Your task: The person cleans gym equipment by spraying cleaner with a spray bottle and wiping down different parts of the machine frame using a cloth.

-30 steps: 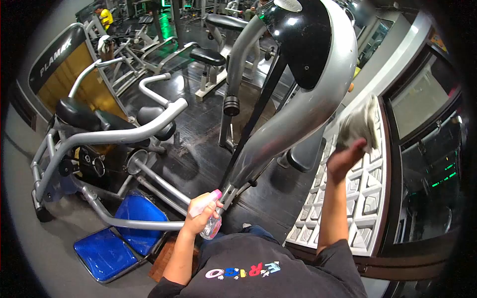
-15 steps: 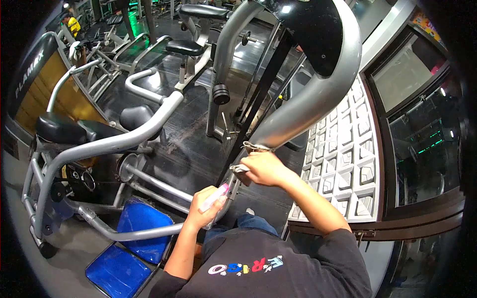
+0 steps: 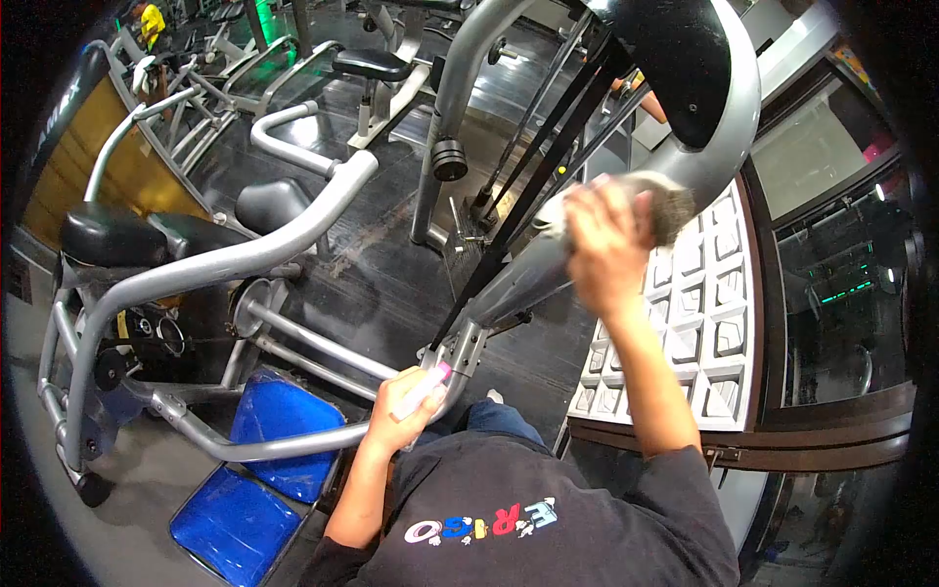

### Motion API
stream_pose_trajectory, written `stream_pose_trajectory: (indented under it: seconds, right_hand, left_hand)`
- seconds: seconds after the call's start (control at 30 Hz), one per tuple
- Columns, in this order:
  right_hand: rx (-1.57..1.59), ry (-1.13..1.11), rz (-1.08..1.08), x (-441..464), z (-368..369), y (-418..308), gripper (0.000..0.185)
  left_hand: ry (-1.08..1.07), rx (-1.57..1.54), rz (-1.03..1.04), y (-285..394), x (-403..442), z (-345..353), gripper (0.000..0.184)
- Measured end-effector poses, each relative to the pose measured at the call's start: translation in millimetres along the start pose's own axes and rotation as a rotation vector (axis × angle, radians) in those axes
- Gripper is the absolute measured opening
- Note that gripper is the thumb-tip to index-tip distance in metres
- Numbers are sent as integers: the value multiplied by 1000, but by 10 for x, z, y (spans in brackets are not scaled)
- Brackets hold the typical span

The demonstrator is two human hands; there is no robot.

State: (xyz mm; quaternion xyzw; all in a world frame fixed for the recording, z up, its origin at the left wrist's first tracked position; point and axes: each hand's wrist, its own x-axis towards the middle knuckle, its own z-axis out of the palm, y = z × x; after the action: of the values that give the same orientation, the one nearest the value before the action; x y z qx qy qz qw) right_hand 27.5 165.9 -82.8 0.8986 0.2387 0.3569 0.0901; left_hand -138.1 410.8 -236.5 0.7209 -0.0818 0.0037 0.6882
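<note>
Over the silver frame point(image 3: 523, 284), the right hand point(image 3: 608, 240) grips a grey cloth point(image 3: 673, 207), fingers bent and blurred; I cannot tell whether cloth meets metal. Beside the frame's lower end, the left hand point(image 3: 396, 403) closes round a pink-topped bottle point(image 3: 423, 393); 2 blue pads point(image 3: 237, 523) lie left of the frame.

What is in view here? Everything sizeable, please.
cloth: 1, grey, right of centre
bottle: 1, pink, lower centre
machine frame: 1, silver-black, centre
curved bar: 1, silver, left
gym machines: several, silver-black, background
panel: 1, gold, far left
chair: 1, blue, lower left
patterned wall: 1, white, right
window: 1, dark, far right
person: 1, yellow top, upper left
shirt: 1, black, bottom
left hand: 1, bare, around bottle
right hand: 1, bare, gripping cloth
</note>
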Motion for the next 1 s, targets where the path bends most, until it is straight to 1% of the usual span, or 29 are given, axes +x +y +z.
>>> stream_pose_trajectory:
  seconds: [0.03,0.1,0.17,0.2,0.23,0.3,0.33,0.37,0.43,0.47,0.5,0.57,0.6,0.63,0.7,0.73,0.8,0.83,0.9,1.0]
  right_hand:
    - [166,-85,11,-146,149,-172,30]
    - [76,-720,-58,-450,581,-625,30]
    - [455,-1000,147,-1004,1086,-935,32]
    - [436,-944,17,-1459,1512,-1027,31]
    - [415,-882,-116,-1767,1788,-1087,30]
    - [474,-966,-161,-1707,1605,-1150,26]
    - [567,-1010,-43,-1700,1545,-1178,22]
    - [682,-981,-86,-1680,1475,-1117,24]
    - [1016,-985,221,-1923,1601,-1070,32]
    - [1196,-1008,290,-1881,1476,-984,35]
    - [1254,-995,398,-1877,1356,-931,36]
    - [1359,-897,517,-1969,1279,-898,40]
    - [1369,-909,605,-2030,1207,-861,42]
    - [1372,-909,615,-2078,1170,-872,42]
    - [1463,-800,780,-2205,1094,-901,40]
    - [1419,-760,809,-2268,1054,-914,38]
    - [1374,-748,833,-2414,985,-892,38]
    - [1326,-733,849,-2467,956,-864,38]
    - [1332,-693,892,-2578,895,-688,37]
    - [1267,-571,980,-2414,583,-345,34]
  left_hand:
    - [1,1,-7,-9,25,-10,22]
    - [-9,11,-12,-19,39,-40,22]
    - [-42,72,-42,33,38,-69,22]
    - [-36,47,-27,87,32,-66,21]
    - [-25,22,-12,123,30,-72,21]
    - [-10,41,4,110,-43,-92,21]
    - [3,39,-24,105,-94,-103,21]
    - [12,37,-56,89,-154,-118,21]
    - [32,33,-111,-38,-267,-142,25]
    - [59,-32,-178,-74,-310,-118,27]
    - [89,-100,-245,-102,-343,-75,29]
    - [115,-263,-242,-154,-337,-9,34]
    - [96,-278,-238,-218,-311,25,38]
    - [89,-276,-244,-285,-253,72,38]
    - [72,-366,-256,-434,-91,195,39]
    - [74,-392,-291,-528,-4,259,40]
    - [73,-410,-366,-727,160,360,41]
    - [91,-417,-362,-786,216,413,39]
    - [118,-456,-360,-929,264,503,38]
    - [164,-490,-392,-1040,296,618,36]
